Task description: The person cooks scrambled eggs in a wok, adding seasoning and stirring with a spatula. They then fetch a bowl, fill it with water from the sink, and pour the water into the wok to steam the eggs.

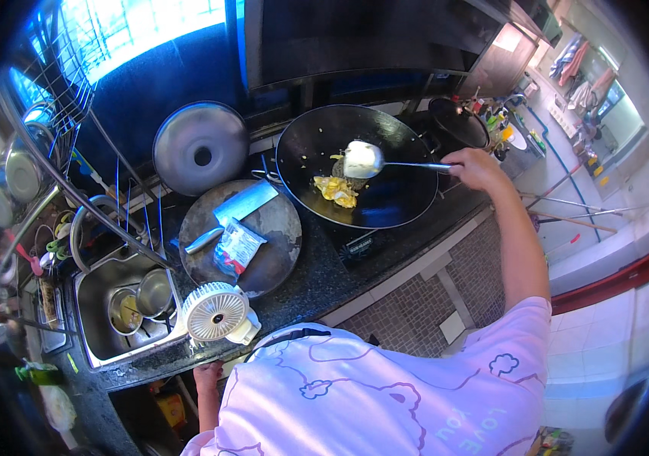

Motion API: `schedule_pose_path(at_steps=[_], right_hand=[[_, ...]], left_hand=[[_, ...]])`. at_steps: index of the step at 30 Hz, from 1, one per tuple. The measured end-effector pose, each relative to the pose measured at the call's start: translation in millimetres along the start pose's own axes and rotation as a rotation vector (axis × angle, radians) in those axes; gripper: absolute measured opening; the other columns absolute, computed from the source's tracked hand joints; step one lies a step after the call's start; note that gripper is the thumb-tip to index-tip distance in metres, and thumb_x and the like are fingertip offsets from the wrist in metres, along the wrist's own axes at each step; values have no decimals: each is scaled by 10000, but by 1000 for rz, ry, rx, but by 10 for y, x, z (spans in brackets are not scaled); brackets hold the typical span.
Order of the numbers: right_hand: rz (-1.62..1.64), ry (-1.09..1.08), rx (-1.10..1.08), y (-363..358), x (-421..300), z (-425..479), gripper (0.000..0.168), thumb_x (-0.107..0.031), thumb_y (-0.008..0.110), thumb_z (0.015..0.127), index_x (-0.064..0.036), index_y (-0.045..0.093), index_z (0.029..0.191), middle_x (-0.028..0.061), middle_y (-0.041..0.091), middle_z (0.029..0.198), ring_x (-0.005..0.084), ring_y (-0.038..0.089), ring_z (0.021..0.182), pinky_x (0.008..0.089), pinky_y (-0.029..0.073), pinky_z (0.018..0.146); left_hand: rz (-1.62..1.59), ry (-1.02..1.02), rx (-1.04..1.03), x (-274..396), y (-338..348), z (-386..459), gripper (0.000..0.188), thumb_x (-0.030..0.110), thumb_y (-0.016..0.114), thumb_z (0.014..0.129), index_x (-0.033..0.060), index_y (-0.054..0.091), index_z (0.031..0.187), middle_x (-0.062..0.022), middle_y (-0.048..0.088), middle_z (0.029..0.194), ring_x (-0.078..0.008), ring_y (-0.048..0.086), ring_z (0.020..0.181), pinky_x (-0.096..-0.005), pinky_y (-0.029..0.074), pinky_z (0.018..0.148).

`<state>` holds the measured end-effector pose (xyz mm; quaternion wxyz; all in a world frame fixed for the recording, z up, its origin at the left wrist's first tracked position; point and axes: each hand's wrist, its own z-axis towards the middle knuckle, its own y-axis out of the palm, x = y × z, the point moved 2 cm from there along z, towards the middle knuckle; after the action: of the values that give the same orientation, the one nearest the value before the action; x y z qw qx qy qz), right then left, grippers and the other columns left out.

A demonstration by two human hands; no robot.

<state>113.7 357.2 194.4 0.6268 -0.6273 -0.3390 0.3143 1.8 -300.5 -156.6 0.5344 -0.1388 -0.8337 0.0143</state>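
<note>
My right hand (474, 169) is closed round the handle of a metal spatula (363, 160), whose bright blade is over the middle of a large black wok (390, 199). Cooked egg (336, 191) lies in the wok just below and left of the blade, with small bits scattered nearby. Low at the counter's front edge is my left hand (208, 376), below a small white fan (216, 319); its fingers are partly hidden, and whether it grips anything is unclear.
Left of the wok, a round chopping board (273, 251) bears a cleaver (247, 202) and a plastic packet (239, 248). A metal lid (201, 134) leans behind it. Metal bowls (155, 292) sit in the sink (93, 319). A lidded black pan (458, 122) stands beyond the wok.
</note>
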Motion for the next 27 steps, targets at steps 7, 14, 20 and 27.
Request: schedule_pose_path(at_steps=[7,14,20,27], right_hand=[[-302,41,-290,-310,67,122,208,-219,643,783,-159,715,969,113,683,941,302,638,928,388,507,798],[-186,23,-361,698,-272,602,265,-153,544,800,-65,699,995,182,666,1036,341,650,960,424,517,825],[220,89,149,1427,-400,344,183,-214,529,866,-149,680,947,115,669,953,338,640,897,457,515,770],[-51,152,313,846,-265,147,251,-210,593,859,-166,648,1101,147,647,939,360,640,836,469,507,722]], left_hand=[[68,-35,23,-84,-37,19,169,83,742,683,-21,632,608,-81,596,591,-142,544,499,-256,437,487],[-59,-58,32,-305,-76,51,145,80,718,701,-32,642,651,-76,597,610,-141,541,506,-261,416,469],[-73,-89,62,-471,-93,146,126,54,700,695,-3,629,608,-57,573,556,-126,494,441,-257,388,439],[15,-138,131,-559,-143,173,193,93,736,691,5,612,572,-46,579,547,-117,504,449,-260,390,447]])
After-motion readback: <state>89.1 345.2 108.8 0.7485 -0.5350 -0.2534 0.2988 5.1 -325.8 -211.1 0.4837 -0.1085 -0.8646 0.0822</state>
